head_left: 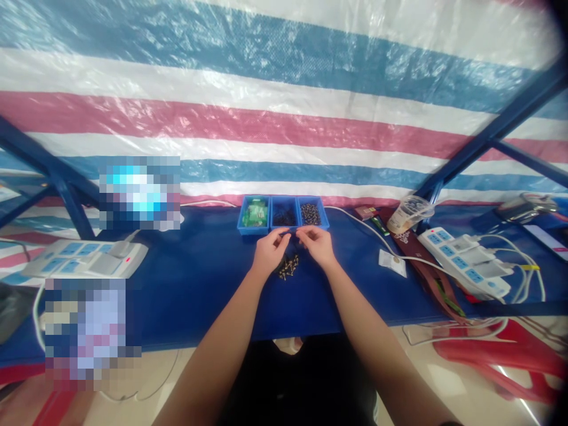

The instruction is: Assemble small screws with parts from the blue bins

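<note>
Both hands meet just in front of three joined blue bins. My left hand (270, 251) has its thumb and fingers pinched on a small dark piece. Close beside it, my right hand (316, 242) is pinched too, at the piece's other side; what it grips is too small to make out. Below and between the hands lies a pile of small brass and black parts (288, 267) on the blue table (213, 284). The left bin (254, 230) holds green pieces, the middle bin (284, 203) dark thin parts, and the right bin (323, 216) many small metallic parts.
Power strips stand at left (84, 260) and right (464, 263). A plastic cup (409, 214), a brown strap (419, 266), a small white packet (392, 262) and a white cable (368, 223) lie right of the bins. Blue metal frame posts flank the table.
</note>
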{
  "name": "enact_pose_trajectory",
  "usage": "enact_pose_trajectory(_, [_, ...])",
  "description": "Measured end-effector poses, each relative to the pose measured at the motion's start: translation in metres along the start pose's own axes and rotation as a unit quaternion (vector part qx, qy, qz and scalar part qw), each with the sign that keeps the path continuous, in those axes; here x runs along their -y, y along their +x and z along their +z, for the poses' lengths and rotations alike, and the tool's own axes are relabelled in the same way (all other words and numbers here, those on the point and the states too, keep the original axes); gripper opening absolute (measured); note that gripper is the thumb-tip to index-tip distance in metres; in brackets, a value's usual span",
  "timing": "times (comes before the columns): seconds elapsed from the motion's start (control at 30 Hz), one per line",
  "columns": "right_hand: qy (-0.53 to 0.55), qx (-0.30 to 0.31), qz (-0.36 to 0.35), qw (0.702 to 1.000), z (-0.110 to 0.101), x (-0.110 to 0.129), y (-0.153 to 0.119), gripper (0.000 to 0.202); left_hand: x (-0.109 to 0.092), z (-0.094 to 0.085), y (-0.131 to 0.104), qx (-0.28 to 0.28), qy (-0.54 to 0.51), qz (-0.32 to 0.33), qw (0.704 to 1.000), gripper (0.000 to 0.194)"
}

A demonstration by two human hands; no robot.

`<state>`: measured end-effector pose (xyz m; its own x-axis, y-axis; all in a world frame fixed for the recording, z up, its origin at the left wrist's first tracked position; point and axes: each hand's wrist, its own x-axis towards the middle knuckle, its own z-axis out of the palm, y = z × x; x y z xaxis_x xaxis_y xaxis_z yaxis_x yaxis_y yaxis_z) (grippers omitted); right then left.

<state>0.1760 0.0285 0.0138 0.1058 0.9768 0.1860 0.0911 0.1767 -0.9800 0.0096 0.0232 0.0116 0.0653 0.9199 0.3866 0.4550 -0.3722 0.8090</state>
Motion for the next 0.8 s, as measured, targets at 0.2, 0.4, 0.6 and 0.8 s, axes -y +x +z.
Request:
enact_pose_trajectory(0.2, [-0.207,-0.103,-0.084,0.969,0.012,-0.002,0.003,0.03,0.0,-0.003,0.002,-0.039,0.027,0.002,0.999,0.031])
enact_pose_trajectory(0.4, [-0.297,-0.051,-0.081,0.95,0.0,-0.008,0.001,0.027,-0.002,-0.005,0.002,-0.057,0.032,-0.006,0.998,0.028])
enact_pose_trajectory(0.6, [-0.325,0.073,-0.036,0.942,-0.012,-0.01,-0.002,0.014,-0.002,-0.005,0.002,-0.054,0.035,-0.003,0.998,0.029])
enact_pose_trajectory(0.8, [-0.302,0.107,-0.061,0.945,-0.009,-0.005,-0.005,0.007,0.0,-0.005,0.001,-0.049,0.044,0.003,0.998,0.029])
